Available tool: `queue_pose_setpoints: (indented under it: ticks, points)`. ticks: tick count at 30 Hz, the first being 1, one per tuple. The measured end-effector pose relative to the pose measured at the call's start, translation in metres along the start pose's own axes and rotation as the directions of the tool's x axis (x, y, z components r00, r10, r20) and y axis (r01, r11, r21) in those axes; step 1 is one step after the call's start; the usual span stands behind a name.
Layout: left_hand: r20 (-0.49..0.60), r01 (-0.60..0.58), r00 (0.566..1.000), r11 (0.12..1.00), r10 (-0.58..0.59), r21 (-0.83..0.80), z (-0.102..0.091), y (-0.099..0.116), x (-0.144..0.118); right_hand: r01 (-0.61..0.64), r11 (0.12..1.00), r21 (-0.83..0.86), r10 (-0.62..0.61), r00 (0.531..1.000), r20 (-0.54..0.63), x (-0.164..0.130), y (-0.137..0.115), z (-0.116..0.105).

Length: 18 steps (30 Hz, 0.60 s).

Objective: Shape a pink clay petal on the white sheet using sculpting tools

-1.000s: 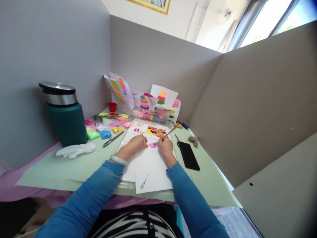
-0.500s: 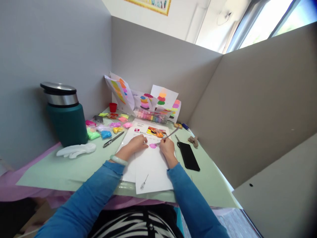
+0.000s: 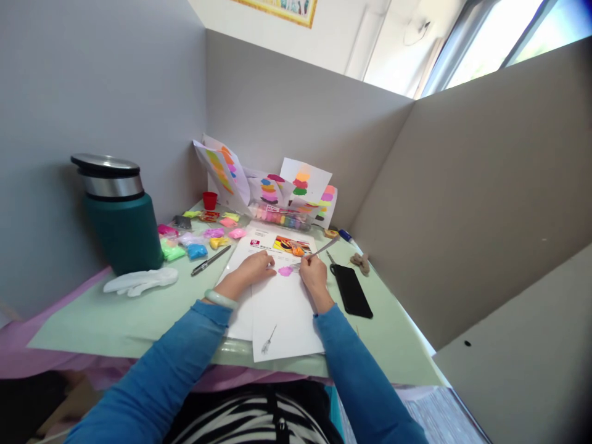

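My right hand (image 3: 315, 275) is closed around a metal fork (image 3: 326, 247), whose handle slants up to the right. Its tines reach the right edge of a flattened pink patch of clay (image 3: 285, 271); whether they press into it I cannot tell. The patch lies on a white sheet of paper (image 3: 284, 314) with a small grey broom-like drawing near its bottom. To the left of the patch, my left hand (image 3: 253, 268) rests on the paper, fingers loosely bent and apart, with nothing seen in them. An orange lump (image 3: 297, 248) sits above on a printed page (image 3: 261, 232).
A green flask (image 3: 121, 231) and white gloves (image 3: 140, 282) stand and lie at the left. Behind are several bags of coloured clay (image 3: 197, 251), a pen (image 3: 210, 260) and colour-swatch papers (image 3: 223, 172). A black phone (image 3: 352, 291) lies right; grey partitions (image 3: 296, 105) surround the table.
The fork's tines have shifted slightly right relative to the pink patch, with my right hand. My left hand stays in place. The whole view has drifted a little.
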<state>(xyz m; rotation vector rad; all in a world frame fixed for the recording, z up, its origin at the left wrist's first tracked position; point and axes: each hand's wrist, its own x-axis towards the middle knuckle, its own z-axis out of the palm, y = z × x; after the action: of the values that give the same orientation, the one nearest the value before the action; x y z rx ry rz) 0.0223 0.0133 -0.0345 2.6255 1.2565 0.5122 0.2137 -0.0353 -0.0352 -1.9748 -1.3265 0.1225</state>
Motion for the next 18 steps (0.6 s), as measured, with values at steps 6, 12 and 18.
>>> queue_pose_setpoints:
  ticks: [6, 12, 18]
  points:
    - [-0.098, -0.019, 0.995, 0.982, 0.000, -0.189, -0.013, 0.009, -0.001, 0.233, 0.889, 0.394, -0.258, 0.966, 0.011, -0.005, -0.003, 0.003]
    - [-0.027, -0.122, 0.991, 0.820, 0.129, -0.559, -0.021, 0.022, -0.001, 0.423, 0.764, 0.486, -0.538, 0.834, 0.120, -0.021, -0.021, 0.003]
    - [0.042, -0.028, 0.996, 0.734, 0.077, -0.678, -0.021, 0.019, -0.003, 0.339, 0.833, 0.438, -0.444, 0.881, 0.163, -0.014, -0.016, 0.000]
